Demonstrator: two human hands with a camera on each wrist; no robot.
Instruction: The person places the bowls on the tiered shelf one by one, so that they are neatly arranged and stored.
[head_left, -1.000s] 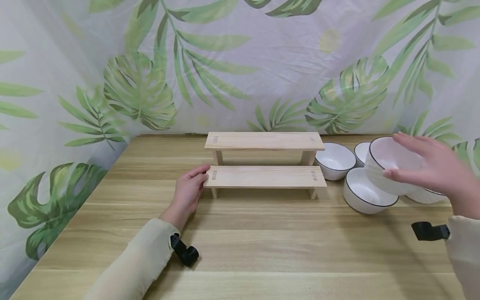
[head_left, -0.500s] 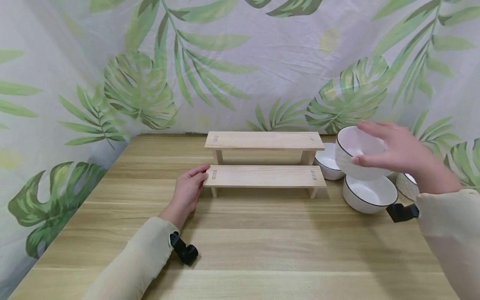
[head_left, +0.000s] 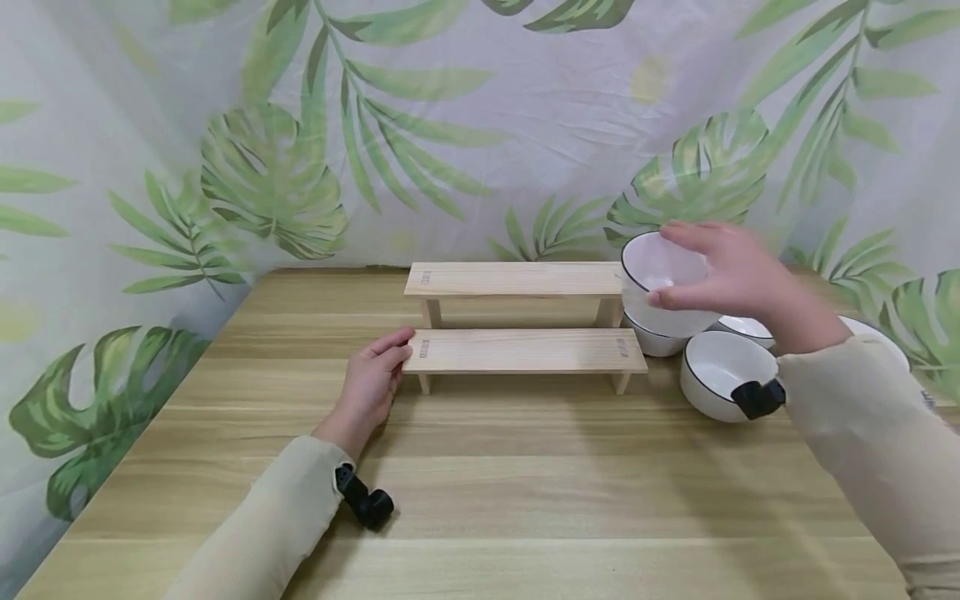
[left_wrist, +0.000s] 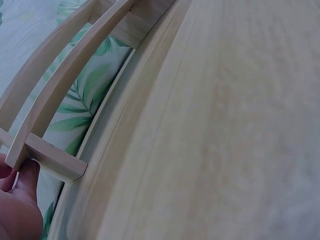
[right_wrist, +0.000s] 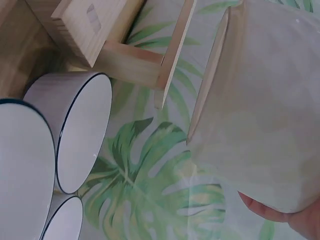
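Bowl point(head_left: 654, 268): moving left, nearing the far right end of the wooden shelf point(head_left: 525, 350).
Right hand point(head_left: 738, 275): gripping bowl's side.
Left hand point(head_left: 365, 379): pinching shelf's near left end.
Work: apparently carrying, not yet placing.

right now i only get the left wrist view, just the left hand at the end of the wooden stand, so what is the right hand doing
Observer: The right hand grips a white bowl.
Operator: anything else on that side
Observer: Yes, in the head view other bowls, white with dark rims, sit on the table to the right of the wooden stand.
Operator: is the white bowl touching the wooden stand
Observer: It looks apart: the right wrist view shows the leafy backdrop in a gap between them.
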